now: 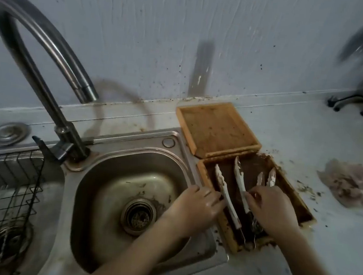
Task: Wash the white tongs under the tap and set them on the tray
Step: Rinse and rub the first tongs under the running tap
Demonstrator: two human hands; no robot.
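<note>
Two pairs of soiled white tongs lie in a dirty wooden tray point(293, 195) right of the sink. The left pair point(224, 186) spreads wide, its second arm point(239, 179) reaching toward the tray's middle. My left hand point(201, 202) rests at the tray's left rim, fingertips touching the left arm of that pair. My right hand point(272, 209) lies over the tray and covers the handle of the second pair point(266, 178), of which only the tips show. The curved steel tap point(39, 57) arches above the round sink basin point(97, 173); no water runs.
A cleaner wooden tray point(215, 129) sits behind the dirty one, against the wall. A wire basket point(5, 187) hangs in the left basin. Dirt crumbs and a crumpled soiled sheet point(351, 182) lie on the counter to the right. A dark appliance stands at far right.
</note>
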